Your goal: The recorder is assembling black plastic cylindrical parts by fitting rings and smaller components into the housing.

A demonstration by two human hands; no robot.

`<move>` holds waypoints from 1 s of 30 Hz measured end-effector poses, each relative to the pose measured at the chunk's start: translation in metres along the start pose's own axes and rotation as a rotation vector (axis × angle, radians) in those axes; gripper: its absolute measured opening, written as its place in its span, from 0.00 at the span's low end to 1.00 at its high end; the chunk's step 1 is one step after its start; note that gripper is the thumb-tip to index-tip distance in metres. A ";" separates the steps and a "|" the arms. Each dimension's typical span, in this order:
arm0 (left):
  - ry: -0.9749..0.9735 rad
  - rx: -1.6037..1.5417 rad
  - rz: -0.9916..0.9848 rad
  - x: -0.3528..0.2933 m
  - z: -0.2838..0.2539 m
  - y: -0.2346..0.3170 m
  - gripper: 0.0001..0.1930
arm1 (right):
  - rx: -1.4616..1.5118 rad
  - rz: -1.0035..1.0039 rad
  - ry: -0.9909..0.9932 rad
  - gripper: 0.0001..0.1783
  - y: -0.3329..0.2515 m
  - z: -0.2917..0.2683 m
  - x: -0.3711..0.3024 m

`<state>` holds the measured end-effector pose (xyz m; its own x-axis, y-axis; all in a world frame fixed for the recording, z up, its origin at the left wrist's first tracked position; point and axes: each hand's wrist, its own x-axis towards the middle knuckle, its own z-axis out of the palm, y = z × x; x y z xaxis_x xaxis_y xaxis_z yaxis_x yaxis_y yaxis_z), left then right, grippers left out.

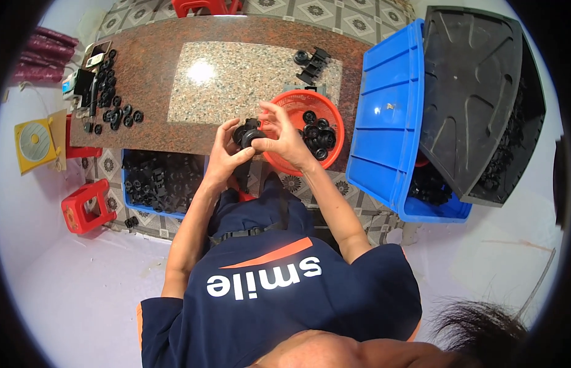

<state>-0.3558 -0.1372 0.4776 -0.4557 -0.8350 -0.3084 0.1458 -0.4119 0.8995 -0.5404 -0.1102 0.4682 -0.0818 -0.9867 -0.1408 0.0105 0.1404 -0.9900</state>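
Observation:
Over the table's near edge, both my hands hold a small black plastic assembly with round wheels point(251, 137). My left hand point(224, 154) is closed on its left side, with fingers and thumb around it. From the right, my right hand point(285, 140) presses its thumb against the nearer wheel, while its other fingers curve above. Exactly how the parts join is hidden by the fingers. Just right of my right hand, a red plastic basket point(338, 126) contains several loose black wheels point(319, 136).
Several black wheels point(115, 116) and small devices point(81, 83) lie on the table's left end. Black bracket-like parts point(313, 66) rest at the back right. A blue crate point(383, 110) with a dark lid point(472, 92) stands right. Another blue crate point(127, 199) of black parts sits below left, near a red stool point(83, 208).

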 end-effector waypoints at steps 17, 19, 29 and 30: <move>-0.019 -0.020 -0.092 -0.014 0.025 -0.016 0.38 | 0.029 -0.152 -0.050 0.24 0.021 0.005 -0.023; -0.029 -0.016 -0.020 -0.014 0.026 -0.017 0.38 | -0.037 -0.202 -0.053 0.26 0.010 0.001 -0.024; 0.213 -0.193 -0.139 0.001 0.009 -0.026 0.28 | -1.363 0.095 0.470 0.25 0.180 -0.099 0.047; 0.207 -0.200 -0.156 -0.002 0.003 -0.023 0.25 | -1.378 0.064 0.461 0.26 0.195 -0.103 0.049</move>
<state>-0.3609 -0.1254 0.4582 -0.3005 -0.8042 -0.5128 0.2670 -0.5871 0.7642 -0.6445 -0.1223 0.2686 -0.4271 -0.8996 0.0915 -0.8981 0.4103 -0.1582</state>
